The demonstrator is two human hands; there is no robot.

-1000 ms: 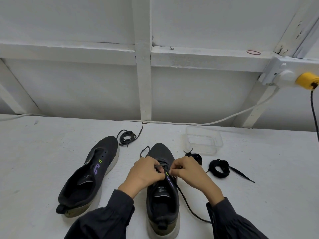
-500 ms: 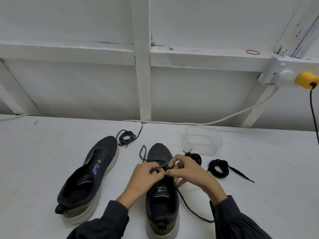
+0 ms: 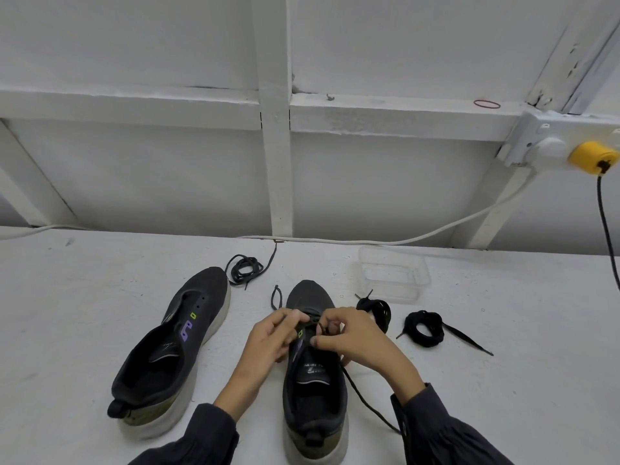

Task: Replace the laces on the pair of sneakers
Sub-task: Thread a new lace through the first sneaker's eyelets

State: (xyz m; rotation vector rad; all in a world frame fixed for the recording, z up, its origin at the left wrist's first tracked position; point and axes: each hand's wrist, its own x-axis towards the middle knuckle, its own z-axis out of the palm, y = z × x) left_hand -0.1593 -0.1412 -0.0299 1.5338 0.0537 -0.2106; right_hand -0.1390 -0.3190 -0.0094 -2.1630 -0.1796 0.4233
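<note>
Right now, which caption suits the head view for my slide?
Left hand and right hand pinch a black lace over one dark sneaker.

1. Faced a white wall [image 3: 134, 45], split by an upright post [image 3: 275, 169].
2. Noted a horizontal rail [image 3: 117, 102] crossing the post on both sides.
3. Saw a slanted brace [image 3: 33, 182] far left of the post and a second brace [image 3: 496, 209] well right of it.
4. Spotted a socket box [image 3: 536, 139] far right of the post, with a yellow plug [image 3: 590, 157] and a black cord [image 3: 604, 223] hanging.
5. Traced a white cable [image 3: 436, 229] from the post's foot up to that box.
6. Found a white worktop [image 3: 84, 297] below the post.
</note>
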